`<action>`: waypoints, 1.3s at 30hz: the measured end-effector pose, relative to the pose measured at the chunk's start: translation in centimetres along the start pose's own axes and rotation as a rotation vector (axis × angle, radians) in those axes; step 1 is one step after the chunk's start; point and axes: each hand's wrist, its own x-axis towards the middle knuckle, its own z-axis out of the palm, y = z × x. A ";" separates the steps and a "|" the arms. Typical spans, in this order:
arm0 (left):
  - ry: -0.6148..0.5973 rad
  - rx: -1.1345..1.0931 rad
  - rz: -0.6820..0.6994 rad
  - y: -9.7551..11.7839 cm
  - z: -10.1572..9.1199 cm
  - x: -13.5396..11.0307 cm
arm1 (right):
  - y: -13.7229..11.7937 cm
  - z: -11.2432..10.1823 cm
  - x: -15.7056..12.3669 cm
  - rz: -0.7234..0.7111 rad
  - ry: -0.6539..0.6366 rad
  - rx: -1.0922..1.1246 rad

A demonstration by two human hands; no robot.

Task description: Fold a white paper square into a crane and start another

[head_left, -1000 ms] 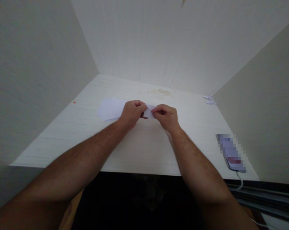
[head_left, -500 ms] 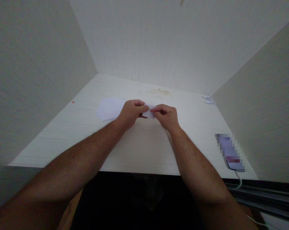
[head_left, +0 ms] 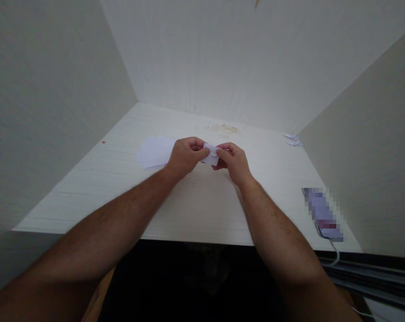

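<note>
Between my two hands is a small folded piece of white paper (head_left: 210,158), held above the table. My left hand (head_left: 188,154) pinches its left side, thumb on the face turned toward me. On the right side, my right hand (head_left: 233,160) grips it with the thumb in front and fingers behind. A fold or flap line shows across the paper's upper part. Just left of my left hand, several white paper sheets (head_left: 153,152) lie on the table, partly covered by that hand.
The white table (head_left: 196,210) is walled on three sides. A phone (head_left: 321,212) with a cable (head_left: 336,255) lies at the right edge. Small white paper pieces (head_left: 293,139) sit in the far right corner. A worn patch (head_left: 225,128) marks the table's back.
My right hand has shifted its grip: its thumb now presses the paper's front with fingers behind. More of the paper's face shows, with its fold line visible.
</note>
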 end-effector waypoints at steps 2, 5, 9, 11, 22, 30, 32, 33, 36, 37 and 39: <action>-0.002 0.020 0.014 0.1 0.0 -0.1 | 0.0 0.0 0.0 0.042 -0.023 -0.015; -0.003 0.046 0.041 0.2 -0.1 -0.2 | 0.0 0.0 -0.1 0.047 -0.038 -0.016; -0.006 0.065 0.053 0.3 -0.2 -0.2 | 0.0 0.0 -0.2 0.031 -0.043 0.000; -0.004 0.060 0.053 0.3 -0.2 -0.2 | 0.0 0.0 -0.2 0.024 -0.046 -0.003; -0.005 0.025 0.039 0.1 -0.1 -0.2 | 0.2 0.0 -0.1 -0.026 -0.050 -0.067; -0.141 -0.087 -0.139 -0.8 0.1 0.1 | 0.3 0.3 -0.2 -0.143 0.012 -0.190; -0.156 -0.094 -0.139 -0.8 0.1 0.1 | 0.4 0.3 -0.3 -0.158 0.021 -0.195; -0.160 -0.089 -0.128 -0.8 0.1 0.1 | 0.5 0.2 -0.2 -0.160 0.023 -0.192; -0.160 -0.037 -0.080 -0.3 -0.1 0.1 | 0.7 0.0 -0.1 -0.145 0.025 -0.185; -0.160 -0.022 -0.069 -0.2 -0.1 0.0 | 0.7 -0.1 -0.1 -0.140 0.024 -0.189; -0.164 -0.007 -0.062 0.0 -0.1 0.0 | 0.7 -0.1 0.0 -0.143 0.025 -0.211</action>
